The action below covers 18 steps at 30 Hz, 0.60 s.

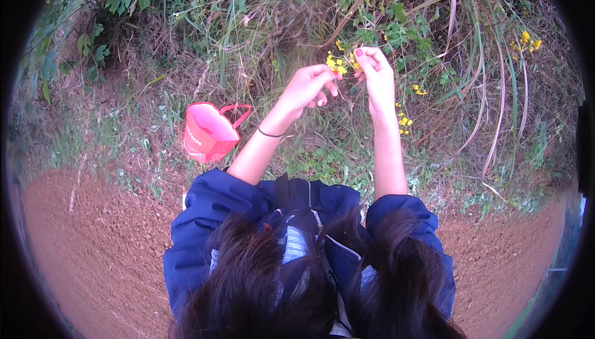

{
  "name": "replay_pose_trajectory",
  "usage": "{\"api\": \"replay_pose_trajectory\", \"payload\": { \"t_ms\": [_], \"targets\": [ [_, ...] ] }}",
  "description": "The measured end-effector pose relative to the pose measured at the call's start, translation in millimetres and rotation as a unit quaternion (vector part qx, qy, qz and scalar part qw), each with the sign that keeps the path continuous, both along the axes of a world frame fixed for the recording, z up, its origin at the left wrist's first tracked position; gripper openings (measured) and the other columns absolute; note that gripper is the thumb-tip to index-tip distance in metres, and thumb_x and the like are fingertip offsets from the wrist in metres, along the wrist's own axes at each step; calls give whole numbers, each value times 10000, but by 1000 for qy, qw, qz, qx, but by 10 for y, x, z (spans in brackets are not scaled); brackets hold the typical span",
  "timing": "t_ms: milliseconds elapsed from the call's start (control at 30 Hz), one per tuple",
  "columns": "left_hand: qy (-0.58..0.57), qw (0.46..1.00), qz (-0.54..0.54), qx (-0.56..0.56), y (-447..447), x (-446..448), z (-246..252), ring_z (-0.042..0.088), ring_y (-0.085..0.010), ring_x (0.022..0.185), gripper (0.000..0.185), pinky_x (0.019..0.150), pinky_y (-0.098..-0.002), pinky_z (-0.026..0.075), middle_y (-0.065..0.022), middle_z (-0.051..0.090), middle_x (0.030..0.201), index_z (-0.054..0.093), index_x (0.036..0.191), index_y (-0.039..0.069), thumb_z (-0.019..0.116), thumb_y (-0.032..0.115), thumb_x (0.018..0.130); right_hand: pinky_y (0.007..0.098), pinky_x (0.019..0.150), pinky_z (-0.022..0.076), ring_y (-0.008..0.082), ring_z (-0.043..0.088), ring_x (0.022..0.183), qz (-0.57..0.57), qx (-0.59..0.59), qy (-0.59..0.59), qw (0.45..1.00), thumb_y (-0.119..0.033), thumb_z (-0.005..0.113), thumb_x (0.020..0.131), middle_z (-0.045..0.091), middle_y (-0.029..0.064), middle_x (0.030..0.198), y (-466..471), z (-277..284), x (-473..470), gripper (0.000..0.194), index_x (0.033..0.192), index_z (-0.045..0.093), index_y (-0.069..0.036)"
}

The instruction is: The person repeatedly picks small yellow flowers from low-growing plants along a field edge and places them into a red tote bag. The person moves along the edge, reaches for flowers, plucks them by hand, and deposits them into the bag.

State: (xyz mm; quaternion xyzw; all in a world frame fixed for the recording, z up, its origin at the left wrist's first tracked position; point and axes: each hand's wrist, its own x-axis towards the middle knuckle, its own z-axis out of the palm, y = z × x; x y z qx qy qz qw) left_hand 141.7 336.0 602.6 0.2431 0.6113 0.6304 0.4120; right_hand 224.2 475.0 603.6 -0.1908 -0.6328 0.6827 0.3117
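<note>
A cluster of small yellow flowers point(336, 64) stands between my two hands, in front of the grassy bank. My left hand point(310, 87), with a dark band around its wrist, pinches the left side of the cluster between thumb and forefinger; its other fingers are loosely curled. On the right side, my right hand point(377, 74) has its thumb and fingers closed on the flower stems, which are partly hidden behind the fingers. A red carrier bag point(208, 140) with a pale inside and printed writing rests to the left of my left forearm, its mouth open and one handle loop showing.
More yellow blooms point(404, 122) grow beside my right forearm, and others point(525, 42) at the far right. Long grass blades point(501, 92) arch down on the right. Dry grass and green leaves point(95, 55) cover the bank. Bare reddish soil point(102, 236) lies at both sides of me.
</note>
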Motion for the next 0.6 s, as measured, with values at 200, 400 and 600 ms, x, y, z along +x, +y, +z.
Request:
{"api": "replay_pose_trajectory", "payload": {
  "t_ms": [200, 400, 600],
  "targets": [
    [11, 1000, 16, 11, -23, 12, -2, 479, -35, 430, 213, 352, -138, 291, -11, 584, 665, 568, 942, 58, 490, 246, 881, 170, 539, 371, 38, 488, 589, 17, -22, 15, 999, -206, 617, 844, 567, -44, 735, 31, -37, -8, 146, 931, 586, -93],
    [55, 997, 24, 57, -31, 31, -72, 465, -47, 399, 198, 351, -141, 298, -39, 580, 651, 559, 937, 53, 466, 223, 895, 169, 532, 369, 39, 489, 586, 13, -41, 16, 999, -197, 620, 840, 572, -42, 749, 7, -98, -41, 139, 925, 582, -93],
    [29, 996, 61, 63, -193, -42, -162, 453, -57, 384, 154, 322, -149, 245, -55, 579, 647, 521, 876, 87, 441, 216, 902, 170, 507, 373, 49, 482, 568, -17, -71, 37, 997, -205, 603, 849, 544, -33, 726, 122, -97, -62, 127, 894, 557, -96]
  ]
}}
